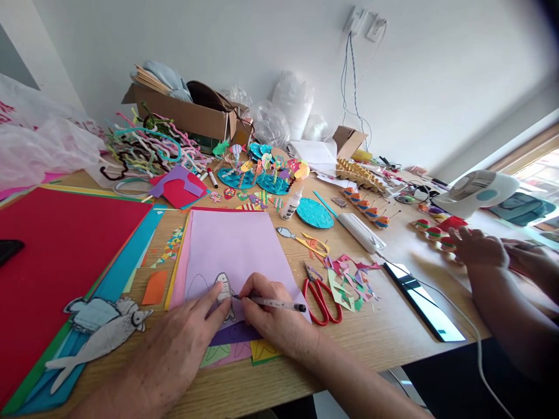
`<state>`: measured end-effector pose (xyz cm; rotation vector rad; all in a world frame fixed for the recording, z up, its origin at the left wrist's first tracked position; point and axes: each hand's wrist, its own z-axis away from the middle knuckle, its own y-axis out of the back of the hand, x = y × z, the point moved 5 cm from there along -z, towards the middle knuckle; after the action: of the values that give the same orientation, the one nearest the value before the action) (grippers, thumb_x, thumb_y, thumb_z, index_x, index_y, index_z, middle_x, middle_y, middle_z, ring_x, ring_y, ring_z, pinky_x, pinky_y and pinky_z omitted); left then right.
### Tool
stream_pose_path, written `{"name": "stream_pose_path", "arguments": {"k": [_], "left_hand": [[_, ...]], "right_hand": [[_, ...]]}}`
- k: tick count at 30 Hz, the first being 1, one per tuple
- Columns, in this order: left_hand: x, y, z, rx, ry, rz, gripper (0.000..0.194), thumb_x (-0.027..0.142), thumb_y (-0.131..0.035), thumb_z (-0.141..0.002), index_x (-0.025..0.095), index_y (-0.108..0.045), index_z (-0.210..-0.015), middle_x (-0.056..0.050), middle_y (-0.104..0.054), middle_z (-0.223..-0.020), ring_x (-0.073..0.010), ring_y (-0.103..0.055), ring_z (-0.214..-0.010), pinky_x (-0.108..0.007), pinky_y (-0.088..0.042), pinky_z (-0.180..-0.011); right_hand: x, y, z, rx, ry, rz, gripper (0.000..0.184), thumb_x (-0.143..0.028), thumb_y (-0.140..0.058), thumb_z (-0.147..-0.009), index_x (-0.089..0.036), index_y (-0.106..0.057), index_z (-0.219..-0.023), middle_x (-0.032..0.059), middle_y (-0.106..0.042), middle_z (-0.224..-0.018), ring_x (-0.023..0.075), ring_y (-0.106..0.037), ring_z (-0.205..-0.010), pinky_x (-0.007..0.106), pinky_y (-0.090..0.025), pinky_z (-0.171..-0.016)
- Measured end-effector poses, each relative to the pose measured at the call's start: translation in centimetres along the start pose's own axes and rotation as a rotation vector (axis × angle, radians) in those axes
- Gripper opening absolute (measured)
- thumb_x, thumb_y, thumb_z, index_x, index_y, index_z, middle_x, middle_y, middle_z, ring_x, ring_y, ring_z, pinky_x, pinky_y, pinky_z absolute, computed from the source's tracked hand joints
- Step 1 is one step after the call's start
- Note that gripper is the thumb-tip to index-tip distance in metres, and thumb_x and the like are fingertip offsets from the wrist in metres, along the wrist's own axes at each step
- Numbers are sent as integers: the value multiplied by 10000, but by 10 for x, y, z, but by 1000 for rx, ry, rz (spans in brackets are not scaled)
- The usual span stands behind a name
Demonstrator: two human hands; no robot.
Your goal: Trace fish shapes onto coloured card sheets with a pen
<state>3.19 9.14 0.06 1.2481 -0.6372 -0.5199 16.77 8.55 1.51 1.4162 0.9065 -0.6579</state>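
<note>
A sheet of lilac paper (236,238) lies before me on a stack of coloured sheets. On it is a small fish cutout (224,291) with dark outlines. My left hand (192,329) presses it down with outstretched fingertips, partly covering it. In my right hand (273,317) is a black-capped pen (279,304), its tip at the fish's right edge. A curved pencil-like outline shows on the lilac sheet left of the fish. Right of the paper lie red-handled scissors (321,297). White and grey fish-shaped cutouts (102,331) lie left of my left hand.
Red paper (82,233) tops a pile at left. Paper scraps (351,282), a glue bottle (292,205), a blue disc (314,212) and a phone (421,302) lie around. A co-worker's hands (480,250) are at right, near a white fan (478,192). Pipe cleaners (152,145) are heaped behind.
</note>
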Motion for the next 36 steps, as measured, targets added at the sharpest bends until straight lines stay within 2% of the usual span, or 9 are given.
{"name": "stream_pose_path", "arguments": {"k": [6, 19, 29, 36], "left_hand": [[-1, 0, 0, -49, 11, 18, 610, -64, -332, -820, 162, -494, -1363, -131, -395, -1467, -284, -497, -1253, -433, -424, -1029], [1, 7, 0, -78, 8, 48, 649, -83, -295, -806, 161, -476, -1380, -116, -388, -1473, -280, -462, -1283, -436, -392, -1052], [-1, 0, 2, 31, -22, 33, 617, -63, -290, -799, 128, -516, -1340, -145, -425, -1442, -291, -504, -1245, -450, -432, -1015], [-1, 3, 3, 84, -11, 88, 584, -43, -322, -802, 139, -552, -1307, -129, -455, -1427, -287, -499, -1251, -442, -421, -1027]], "right_hand": [[0, -1, -1, 22, 30, 6, 111, -101, -464, -727, -211, -482, -736, -82, -419, -550, 88, -376, -481, 183, -324, -507], [-1, -1, -1, 21, 48, 50, 112, -103, -467, -726, -213, -477, -737, -75, -427, -559, 93, -396, -497, 176, -331, -505], [-4, -1, 3, 5, 58, 69, 118, -91, -475, -738, -208, -488, -745, -75, -432, -556, 89, -407, -503, 174, -320, -510], [-5, -1, 8, -29, 37, 89, 124, -85, -483, -740, -205, -498, -766, -71, -449, -562, 93, -429, -507, 177, -319, -508]]}}
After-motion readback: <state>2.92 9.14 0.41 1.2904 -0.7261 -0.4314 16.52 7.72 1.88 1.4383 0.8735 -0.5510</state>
